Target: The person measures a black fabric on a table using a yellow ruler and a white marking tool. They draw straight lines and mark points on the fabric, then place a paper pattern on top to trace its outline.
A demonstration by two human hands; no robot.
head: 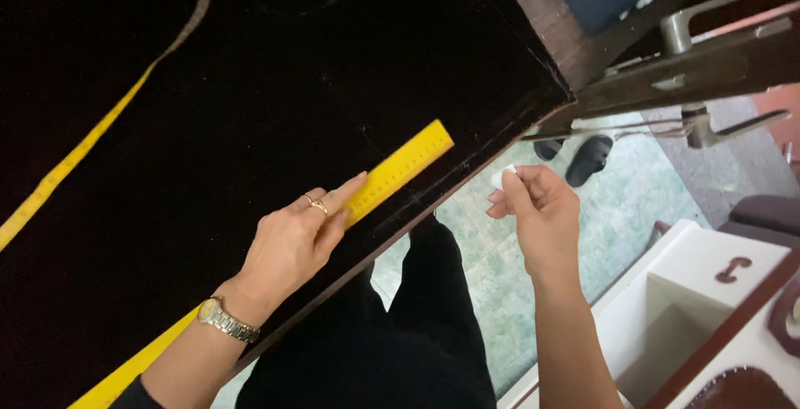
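A long yellow ruler (404,161) lies slantwise on black cloth (275,75) that covers the table. My left hand (296,238), with a ring and a metal wristwatch, rests flat on the ruler, its forefinger stretched along it. Off the table's edge, my right hand (537,213) pinches a small white piece of chalk (502,177) between thumb and fingertips. The ruler's near end passes under my left forearm.
A yellow measuring tape (79,155) trails across the cloth at the left. The table's wooden edge (467,177) runs diagonally. Beyond it are a greenish tiled floor (633,200), dark slippers (587,159), a door with metal handles (692,34) and white furniture (708,292).
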